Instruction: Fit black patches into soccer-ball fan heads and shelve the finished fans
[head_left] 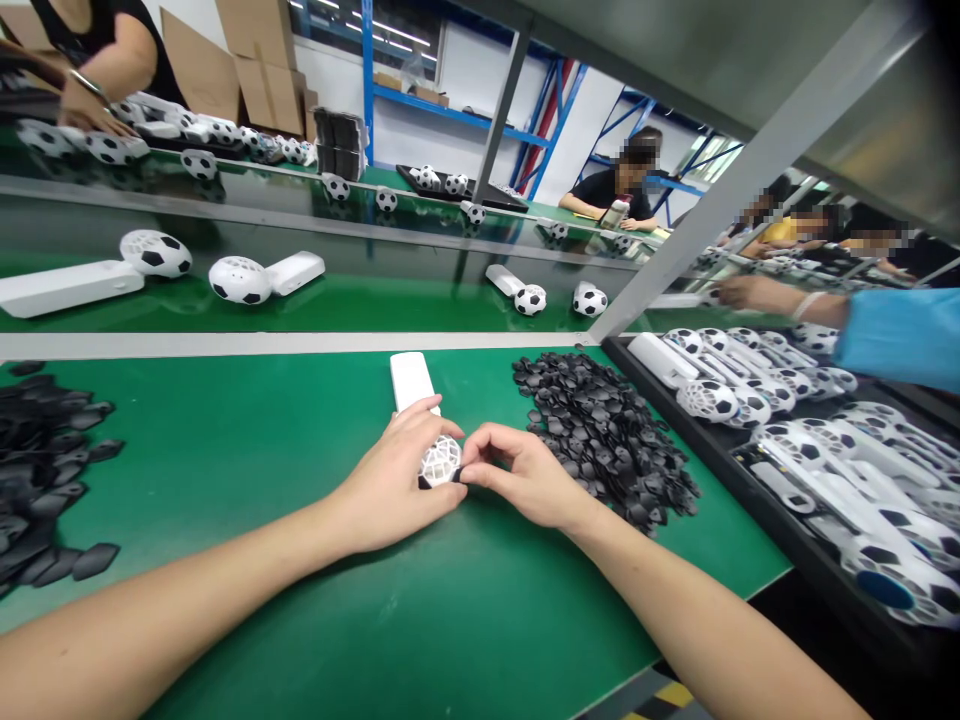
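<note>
On the green table lies a white device with a football-shaped head and a flat white handle pointing away from me. My left hand is closed round the head, thumb at the near side and fingers over the far side. My right hand pinches a small black piece between thumb and forefinger, against the head's right edge. Much of the piece is hidden by the fingertips. The head's visible top is a white lattice with open cells, and black shows along its lower edge.
Loose black pieces form a pile at right and another at left. A black tray of football-headed devices stands at far right, a co-worker's blue sleeve above it. Beyond the pale ledge, more devices lie on a green belt. A metal post slants upward.
</note>
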